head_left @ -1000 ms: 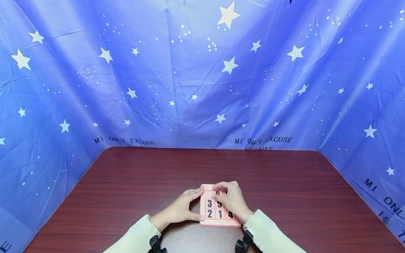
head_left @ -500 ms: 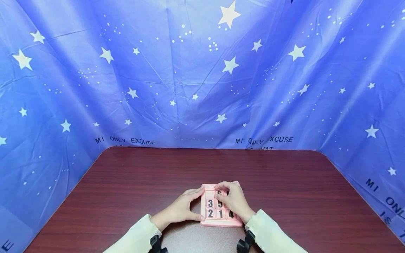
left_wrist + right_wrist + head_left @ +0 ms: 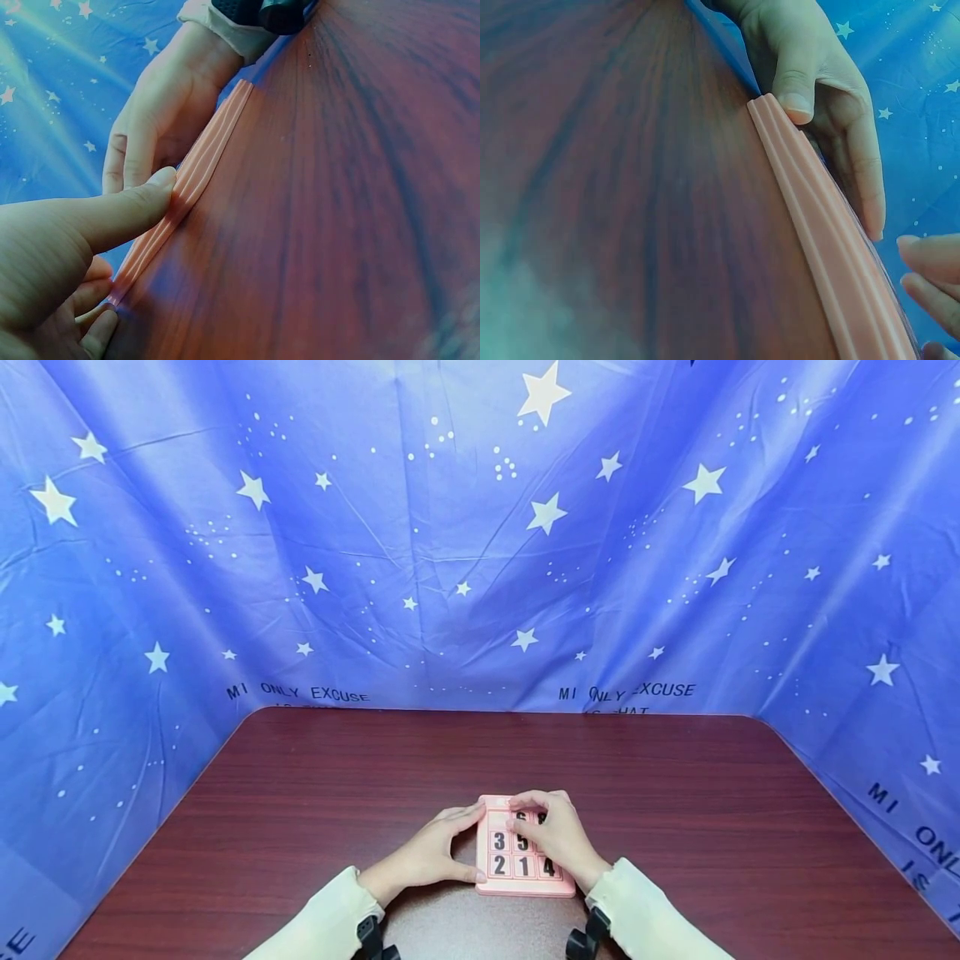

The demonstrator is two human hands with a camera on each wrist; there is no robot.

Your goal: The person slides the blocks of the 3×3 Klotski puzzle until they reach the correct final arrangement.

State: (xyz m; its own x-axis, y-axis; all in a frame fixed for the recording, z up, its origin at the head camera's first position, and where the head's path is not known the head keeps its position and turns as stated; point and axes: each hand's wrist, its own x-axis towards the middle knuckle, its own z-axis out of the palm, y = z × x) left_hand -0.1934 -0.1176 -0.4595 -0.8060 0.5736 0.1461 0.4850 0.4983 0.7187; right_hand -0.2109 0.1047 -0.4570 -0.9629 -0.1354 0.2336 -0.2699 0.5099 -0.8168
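A pink number slide puzzle [image 3: 525, 887] lies on the dark red-brown table in the head view. Its tiles read 3 and 5 in the middle row and 2, 1, 4 in the front row. The back left cell shows no number. My left hand [image 3: 431, 853] holds the puzzle's left side, thumb at the front corner and fingers at the back one. Over the back right part, my right hand [image 3: 558, 835] has its thumb and index finger bent and apart, near the tile 6. It covers some of the right-hand tiles; whether its fingertips touch is unclear.
The wood-grained table [image 3: 337, 777] stretches around the puzzle. A blue curtain [image 3: 420, 543] with white stars hangs along its back and sides. Each wrist wears a black camera, the left camera [image 3: 371, 935] and right camera [image 3: 588, 935] close to the front edge.
My right hand's thumb and fingertips have shifted slightly to the right over the tiles, showing a bit more of the back row. My left hand keeps its hold.
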